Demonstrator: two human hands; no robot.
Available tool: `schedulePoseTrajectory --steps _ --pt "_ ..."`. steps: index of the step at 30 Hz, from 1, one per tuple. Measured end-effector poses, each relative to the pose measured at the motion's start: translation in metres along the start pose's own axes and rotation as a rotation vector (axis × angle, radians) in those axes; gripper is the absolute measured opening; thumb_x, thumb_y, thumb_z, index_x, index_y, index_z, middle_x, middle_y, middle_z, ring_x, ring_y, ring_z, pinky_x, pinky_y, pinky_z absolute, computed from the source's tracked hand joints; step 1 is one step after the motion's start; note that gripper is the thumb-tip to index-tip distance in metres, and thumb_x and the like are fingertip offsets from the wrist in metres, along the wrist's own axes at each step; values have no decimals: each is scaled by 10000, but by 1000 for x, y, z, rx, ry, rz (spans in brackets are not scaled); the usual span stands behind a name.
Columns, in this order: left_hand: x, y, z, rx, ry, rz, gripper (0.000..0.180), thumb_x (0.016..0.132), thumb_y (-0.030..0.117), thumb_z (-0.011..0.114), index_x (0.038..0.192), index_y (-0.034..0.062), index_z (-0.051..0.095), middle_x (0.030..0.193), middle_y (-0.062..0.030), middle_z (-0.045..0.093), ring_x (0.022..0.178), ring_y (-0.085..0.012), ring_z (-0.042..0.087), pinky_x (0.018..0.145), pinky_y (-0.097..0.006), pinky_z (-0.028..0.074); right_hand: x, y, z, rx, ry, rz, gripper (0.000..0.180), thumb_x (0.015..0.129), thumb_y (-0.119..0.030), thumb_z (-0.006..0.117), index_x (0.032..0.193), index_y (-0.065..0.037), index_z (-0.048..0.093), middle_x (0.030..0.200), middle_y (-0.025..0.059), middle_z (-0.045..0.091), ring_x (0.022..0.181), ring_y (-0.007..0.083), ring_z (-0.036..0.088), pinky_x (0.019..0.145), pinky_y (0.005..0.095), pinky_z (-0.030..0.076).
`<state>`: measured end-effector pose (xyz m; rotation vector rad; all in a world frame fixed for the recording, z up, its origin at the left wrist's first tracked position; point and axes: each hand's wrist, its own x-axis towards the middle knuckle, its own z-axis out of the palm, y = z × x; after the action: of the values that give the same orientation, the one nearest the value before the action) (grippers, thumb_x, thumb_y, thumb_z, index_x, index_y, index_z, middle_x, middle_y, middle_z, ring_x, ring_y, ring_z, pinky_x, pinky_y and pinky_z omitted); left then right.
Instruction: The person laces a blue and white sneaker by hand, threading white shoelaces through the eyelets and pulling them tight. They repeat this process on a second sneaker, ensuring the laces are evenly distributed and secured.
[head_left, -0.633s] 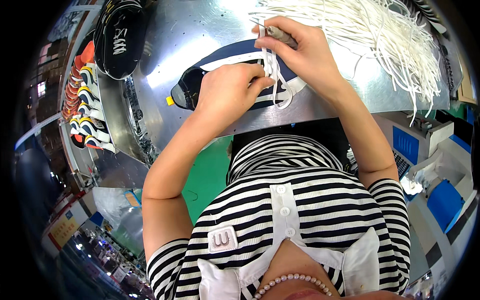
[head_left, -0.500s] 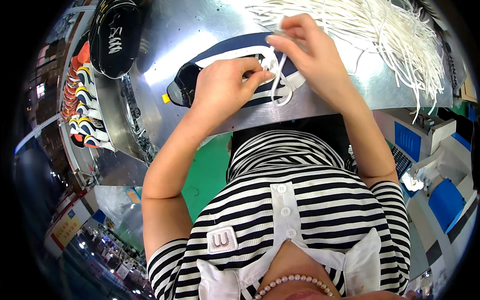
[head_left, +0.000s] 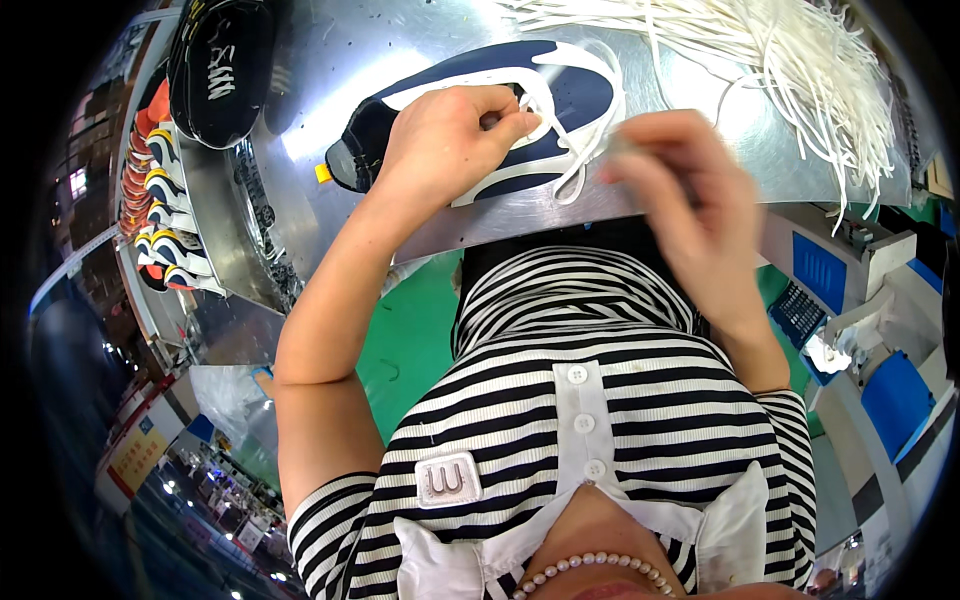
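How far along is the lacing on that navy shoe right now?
Partly done: a white lace already loops through the navy and white shoe on the metal table. In hand: the left hand pins the shoe at its eyelets; the right hand, blurred, pulls lace toward the body. Left: loose loops hang untied. The pile of spare laces waits.

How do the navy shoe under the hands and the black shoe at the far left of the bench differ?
The navy shoe has broad white trim and a white lace looped through it; the black shoe is dark all over, with no lace visible. The left hand rests on the navy shoe, while the black shoe lies untouched, apart. Both lie on the metal bench.
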<state>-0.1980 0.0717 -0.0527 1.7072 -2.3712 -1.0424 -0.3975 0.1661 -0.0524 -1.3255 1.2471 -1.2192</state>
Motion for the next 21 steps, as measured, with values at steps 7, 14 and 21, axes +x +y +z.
schedulePoseTrajectory --steps 7,14,21 --pt "0 2 -2 27 -12 32 312 890 324 669 798 27 650 562 -35 474 531 -120 417 534 -300 370 10 36 17 -174 -119 85 143 930 -126 624 942 7 571 756 136 693 673 269 694 612 336 519" --pt "-4 0 -3 -95 -78 88 239 863 295 675 906 63 709 701 -126 637 673 -279 621 665 -380 481 17 38 15 -302 -146 80 149 909 -134 637 922 -2 569 730 149 673 650 333 660 586 404 502" --pt "-17 7 19 100 141 409 244 822 54 670 1064 21 657 841 -134 622 773 -342 619 675 -416 484 27 43 44 -619 -51 -38 154 907 -125 598 893 4 515 753 191 658 697 369 659 576 451 497"
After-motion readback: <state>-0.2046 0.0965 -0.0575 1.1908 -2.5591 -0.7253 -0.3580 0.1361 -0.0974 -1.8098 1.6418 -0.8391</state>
